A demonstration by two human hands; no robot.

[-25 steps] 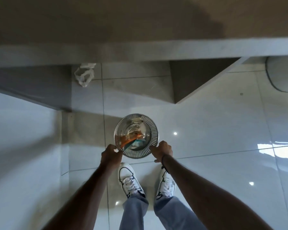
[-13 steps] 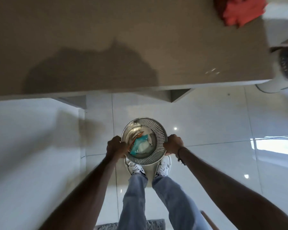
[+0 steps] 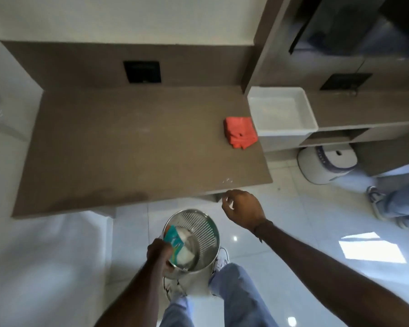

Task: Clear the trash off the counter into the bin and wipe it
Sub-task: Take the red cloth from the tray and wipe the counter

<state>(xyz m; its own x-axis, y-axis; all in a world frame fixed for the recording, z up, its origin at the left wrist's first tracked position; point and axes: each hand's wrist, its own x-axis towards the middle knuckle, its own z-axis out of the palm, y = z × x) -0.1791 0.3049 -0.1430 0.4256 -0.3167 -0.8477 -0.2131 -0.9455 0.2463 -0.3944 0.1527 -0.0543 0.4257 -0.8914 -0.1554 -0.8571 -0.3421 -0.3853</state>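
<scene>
The left hand [image 3: 159, 252] is gripping the rim of the metal bin [image 3: 194, 241], its grip clamped there, probably steadying it below the surface [image 3: 128, 147] edge. Trash [image 3: 177, 244] is lying inside the bin. The right hand [image 3: 243, 207] is hanging empty, its grip apart, just beyond the bin. The red cloth [image 3: 240, 132] is lying farther beyond the bin, ready for wiping.
</scene>
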